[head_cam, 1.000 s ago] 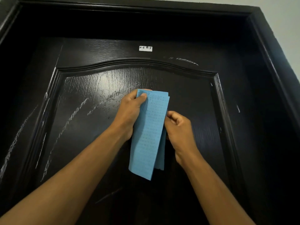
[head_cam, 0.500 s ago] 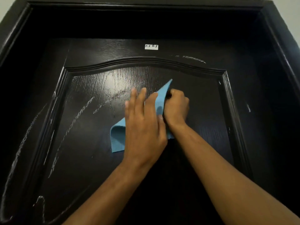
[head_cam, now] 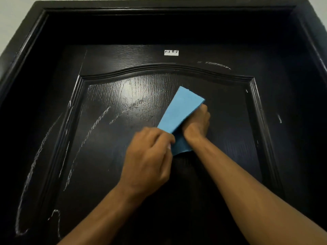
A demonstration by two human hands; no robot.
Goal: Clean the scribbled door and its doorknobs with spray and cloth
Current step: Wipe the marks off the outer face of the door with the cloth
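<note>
Head view, status check.

**Operator A:** Report both hands.

**Operator B:** Right hand [head_cam: 197, 122] is closed around the blue cloth [head_cam: 178, 112], gripping its right edge, with the knuckles toward the door [head_cam: 221, 156]. Left hand [head_cam: 150, 156] is curled, its fingertips pinching the cloth's lower left edge. Both hands hold the same cloth.

**Operator A:** Location of the cloth?

**Operator B:** On the right half of the arched centre panel, folded into a long strip that runs diagonally, upper end toward the top right. Whether it lies flat against the panel cannot be told. The lower end is partly hidden behind the left hand and the right wrist.

**Operator A:** Condition of the surface around it?

**Operator B:** White scribble marks [head_cam: 92, 131] run in long slanted strokes across the left part of the panel. More strokes follow the left stile [head_cam: 33, 167] down to the bottom corner. A short smear [head_cam: 215, 64] sits above the arch at right, and a small tick [head_cam: 280, 119] marks the right stile. A glare patch [head_cam: 131, 92] shows on the panel just left of the cloth.

**Operator A:** Other items?

**Operator B:** A small white label [head_cam: 171, 52] with handwritten characters, top centre. The dark door frame [head_cam: 315, 41] surrounds the door, with pale wall [head_cam: 10, 18] beyond it. Both forearms cover the lower panel.
</note>
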